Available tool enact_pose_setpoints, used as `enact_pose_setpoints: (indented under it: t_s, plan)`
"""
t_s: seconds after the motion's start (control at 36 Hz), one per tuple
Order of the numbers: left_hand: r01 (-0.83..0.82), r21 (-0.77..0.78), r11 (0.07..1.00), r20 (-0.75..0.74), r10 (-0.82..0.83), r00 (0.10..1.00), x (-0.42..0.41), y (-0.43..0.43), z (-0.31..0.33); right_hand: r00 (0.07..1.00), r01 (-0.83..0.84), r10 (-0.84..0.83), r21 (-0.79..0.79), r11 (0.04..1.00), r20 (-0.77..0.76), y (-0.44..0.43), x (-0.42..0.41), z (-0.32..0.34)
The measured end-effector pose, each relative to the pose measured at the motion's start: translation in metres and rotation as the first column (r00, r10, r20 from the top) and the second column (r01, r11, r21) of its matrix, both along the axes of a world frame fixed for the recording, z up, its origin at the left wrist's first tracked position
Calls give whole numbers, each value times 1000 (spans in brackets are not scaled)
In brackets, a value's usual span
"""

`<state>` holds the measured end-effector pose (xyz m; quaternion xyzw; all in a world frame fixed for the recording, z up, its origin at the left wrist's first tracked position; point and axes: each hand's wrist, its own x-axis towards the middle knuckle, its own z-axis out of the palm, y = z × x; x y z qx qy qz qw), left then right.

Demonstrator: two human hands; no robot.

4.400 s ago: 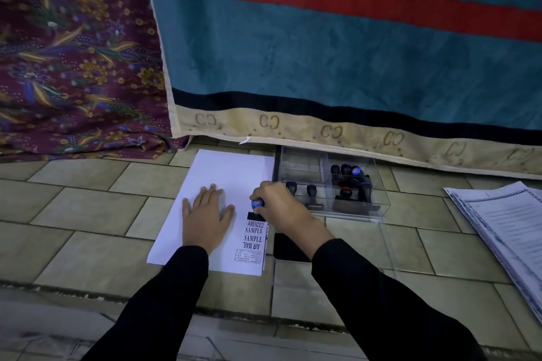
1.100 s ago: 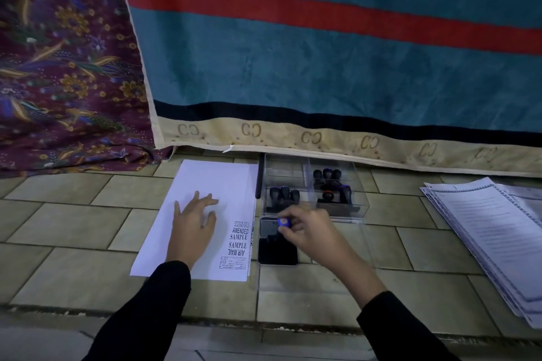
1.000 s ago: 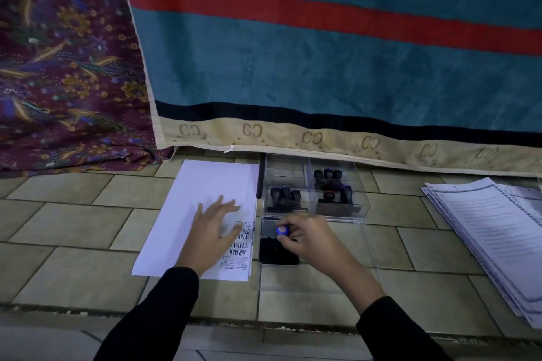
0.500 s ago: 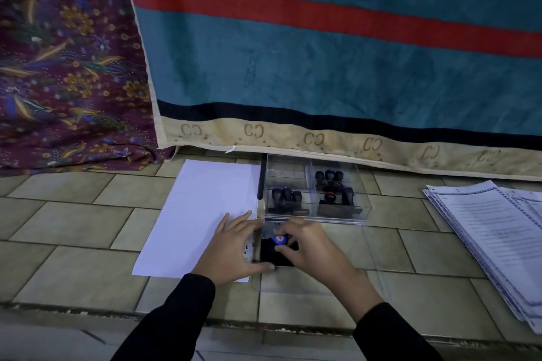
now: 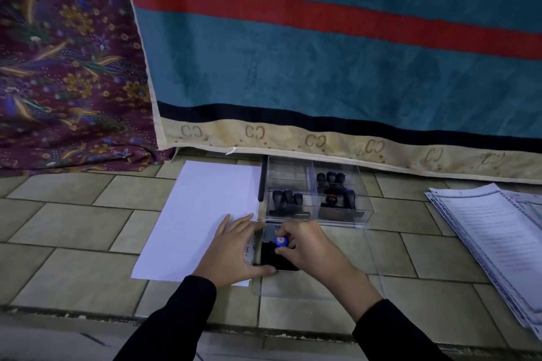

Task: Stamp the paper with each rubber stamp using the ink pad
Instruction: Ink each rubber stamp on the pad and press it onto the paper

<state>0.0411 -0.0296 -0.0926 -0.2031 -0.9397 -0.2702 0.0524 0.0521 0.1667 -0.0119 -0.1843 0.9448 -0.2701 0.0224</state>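
Olive stone floor tiles [image 5: 73,223] are carrying everything, with a teal blanket crossed by a red stripe [image 5: 322,67] hanging across the upper frame. At lower centre the small black rubber stamp with the blue round cap [image 5: 280,241] is standing on the black rectangular ink pad [image 5: 274,258], and the right hand [image 5: 311,249] is pinching it: thumb and fingers [image 5: 289,233] are clamped around the handle just below the cap, so only the cap is showing between them. The left hand [image 5: 234,249] is lying flat with fingers together, its thumb touching the pad's near edge and its palm covering the lower right corner of the white sheet of paper [image 5: 202,214], hiding most of the printed marks there.

Judging from this, the palm could be smearing fresh ink on those marks. A tilted press could be loading the stamp unevenly, and the light pad could be lifting with the stamp if the thumb lets go.

Just above the pad, the clear plastic compartment box [image 5: 363,205] is holding the remaining black stamps [image 5: 287,199], and a stack of printed forms [image 5: 492,237] is lying at the right edge.
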Motion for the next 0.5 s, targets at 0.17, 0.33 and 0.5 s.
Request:
enact_pose_setpoints:
  t_s: [0.17, 0.33, 0.5]
  plan:
    - [-19, 181, 983, 135, -6, 991, 0, -7, 6, 999, -36, 36, 1, 999, -30, 4, 8, -9]
    - [-323, 361, 875, 89, 313, 946, -18, -41, 13, 998, 17, -26, -147, 989, -62, 4, 0, -1]
    - [-431, 4, 903, 46, 430, 902, -37, -59, 1, 996, 6, -28, -259, 966, -83, -25, -29, 7]
